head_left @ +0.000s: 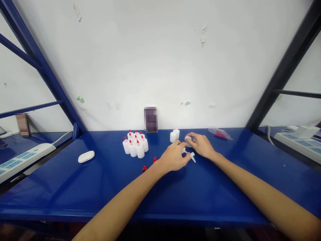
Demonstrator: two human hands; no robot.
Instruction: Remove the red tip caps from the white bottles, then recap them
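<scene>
My right hand (201,144) is closed around a small white bottle (188,140), thumb and fingers on its sides. Just left of it, my left hand (175,156) reaches over the blue table with thumb and fingers apart. Close to its fingertips is a white nozzle tip (184,150), partly hidden; whether the fingers touch it is unclear. Another white nozzle tip (192,157) lies beside the left thumb. Behind my hands stand white bottles (173,136) without red caps. Several small red caps (144,168) lie left of my left forearm.
Several white bottles with red tips (136,147) stand grouped at left centre. A white case (86,156) lies farther left. A blurred dark rectangular object (151,119) leans on the wall. A clear bag with red pieces (220,134) is at the back right. Power strips flank the table (100,190).
</scene>
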